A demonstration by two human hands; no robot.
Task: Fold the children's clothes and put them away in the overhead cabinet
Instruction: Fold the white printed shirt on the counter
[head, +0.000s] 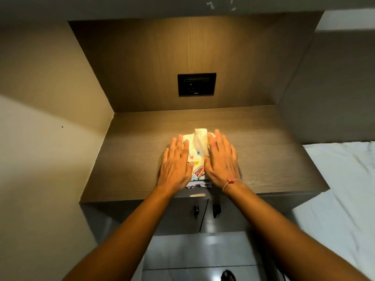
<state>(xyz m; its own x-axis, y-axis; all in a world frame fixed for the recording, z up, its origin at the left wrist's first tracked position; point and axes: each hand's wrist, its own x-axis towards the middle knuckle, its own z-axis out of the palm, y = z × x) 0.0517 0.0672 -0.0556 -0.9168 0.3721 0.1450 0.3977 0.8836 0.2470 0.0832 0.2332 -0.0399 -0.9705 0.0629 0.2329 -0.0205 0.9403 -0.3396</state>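
My left hand (pixel 175 165) lies flat, fingers straight, on the 9 o'clock side of the folded clothes stack (pixel 197 155); my right hand (pixel 222 163) flat likewise on its 3 o'clock side; stack rests on the wooden ledge (pixel 263 155), near the front edge; black socket panel (pixel 196 84) at 12 o'clock

Black socket panel (pixel 196 84), white bedsheet (pixel 341 189), glossy floor tiles (pixel 203 256)

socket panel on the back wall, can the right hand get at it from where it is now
Probably yes. The right hand lies flat on the folded clothes, holding nothing, and nothing stands on the counter between it and the socket panel; whether the reach suffices is uncertain.
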